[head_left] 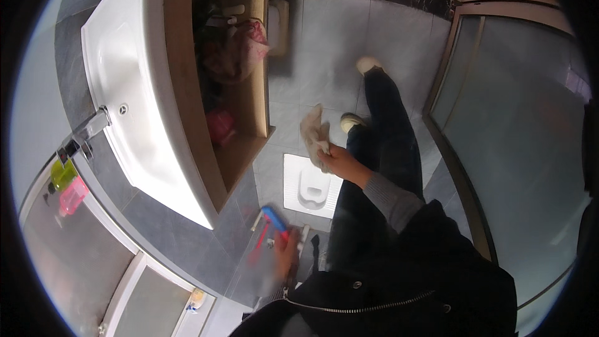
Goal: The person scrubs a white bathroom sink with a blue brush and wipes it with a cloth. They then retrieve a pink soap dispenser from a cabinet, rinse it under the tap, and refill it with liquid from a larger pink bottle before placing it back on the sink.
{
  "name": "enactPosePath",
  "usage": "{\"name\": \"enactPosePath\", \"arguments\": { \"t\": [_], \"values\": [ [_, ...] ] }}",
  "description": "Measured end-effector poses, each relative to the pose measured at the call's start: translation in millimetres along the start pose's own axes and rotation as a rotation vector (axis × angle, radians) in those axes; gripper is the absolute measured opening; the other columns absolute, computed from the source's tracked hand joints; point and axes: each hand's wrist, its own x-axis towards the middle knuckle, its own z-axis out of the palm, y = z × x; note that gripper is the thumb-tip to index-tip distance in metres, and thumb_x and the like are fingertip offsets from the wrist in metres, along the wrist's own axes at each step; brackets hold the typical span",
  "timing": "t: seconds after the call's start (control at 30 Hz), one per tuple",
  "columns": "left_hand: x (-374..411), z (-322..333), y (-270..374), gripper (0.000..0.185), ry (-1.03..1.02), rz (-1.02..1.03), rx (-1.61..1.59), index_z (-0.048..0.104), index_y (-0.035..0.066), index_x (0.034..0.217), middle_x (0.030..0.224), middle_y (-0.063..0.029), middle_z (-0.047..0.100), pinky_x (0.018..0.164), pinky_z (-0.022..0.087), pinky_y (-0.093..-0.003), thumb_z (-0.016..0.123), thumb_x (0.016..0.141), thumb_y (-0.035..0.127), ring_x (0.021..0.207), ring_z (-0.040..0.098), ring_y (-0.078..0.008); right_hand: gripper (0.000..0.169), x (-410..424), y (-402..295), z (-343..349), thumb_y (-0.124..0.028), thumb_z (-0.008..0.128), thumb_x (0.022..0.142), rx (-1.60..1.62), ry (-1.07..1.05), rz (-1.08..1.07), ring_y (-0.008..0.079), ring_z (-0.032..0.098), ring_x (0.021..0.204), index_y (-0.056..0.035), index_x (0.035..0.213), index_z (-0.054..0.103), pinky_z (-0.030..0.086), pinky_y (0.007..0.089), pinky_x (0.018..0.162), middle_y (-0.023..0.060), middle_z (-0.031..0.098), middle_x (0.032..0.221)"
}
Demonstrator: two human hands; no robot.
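My right hand (345, 164) grips a crumpled beige cloth (314, 133), which hangs out beyond the fingers above the tiled floor. Below the cloth and partly behind my leg lies a white squat toilet (304, 201) set in the floor. My left hand (285, 255) is blurred, low in the view near my jacket. Its fingers overlap the red end of a blue and red object (273, 217), perhaps a bottle; whether they hold it cannot be told. A thin red item (260, 243) is beside that object.
A white washbasin (140, 159) with a chrome faucet (86, 133) juts in at left. Beside it, an open wooden cabinet (180, 70) holds a pink-and-white bag (243, 51) and a red item (221, 127). A framed glass partition (510, 126) stands at right. Pink (74, 195) and green (62, 174) containers sit lower left.
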Motion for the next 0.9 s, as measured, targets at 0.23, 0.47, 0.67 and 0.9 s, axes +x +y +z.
{"name": "enactPosePath", "arguments": {
  "t": [0.23, 0.47, 0.67, 0.9],
  "values": [
    [56.1, 73.9, 118.2, 0.035, -0.003, 0.107, -0.01, 0.048, 0.0, 0.118, 0.09, -0.0011, 0.053, 0.066, 0.042, -0.0195, 0.057, 0.084, 0.003, 0.077, 0.051, -0.0075, 0.042, -36.8, -61.0, -1.6, -0.035, 0.048, 0.095, 0.539, -0.332, 0.283, 0.0114, 0.055, 0.1, -0.0002, 0.118, 0.051, 0.042, 0.026, 0.09, 0.0059, 0.058, 0.107],
    [84.6, 97.7, 117.4, 0.025, 0.042, 0.074, -0.028, 0.053, 0.003, 0.1, 0.076, -0.0005, 0.053, 0.05, 0.041, -0.0211, 0.065, 0.079, 0.004, 0.06, 0.049, -0.0075, 0.034, 0.5, -54.1, -28.9, -0.019, 0.059, 0.09, 0.427, -0.326, 0.254, 0.013, 0.058, 0.096, -0.0021, 0.118, 0.052, 0.047, 0.0282, 0.086, 0.0057, 0.06, 0.106],
    [112.8, 111.8, 94.8, 0.024, 0.097, 0.03, 0.038, 0.052, 0.005, 0.1, 0.08, 0.0002, 0.054, 0.049, 0.038, -0.0197, 0.065, 0.08, 0.008, 0.062, 0.048, -0.0065, 0.036, 34.9, -29.5, -84.6, -0.01, 0.067, 0.079, -0.352, 0.25, 0.046, 0.0234, 0.061, 0.095, -0.0059, 0.112, 0.052, 0.05, 0.0327, 0.078, 0.0074, 0.062, 0.101],
    [136.2, 116.3, 79.0, 0.023, 0.126, -0.061, -0.123, 0.051, 0.004, 0.1, 0.084, -0.0019, 0.055, 0.049, 0.039, -0.019, 0.064, 0.081, 0.007, 0.067, 0.05, -0.0068, 0.059, 26.3, -20.3, -67.8, -0.002, 0.073, 0.07, -0.34, -0.162, -0.223, 0.0268, 0.046, 0.12, -0.0105, 0.124, 0.049, 0.044, 0.0366, 0.095, 0.01, 0.048, 0.129]
  ]
}}
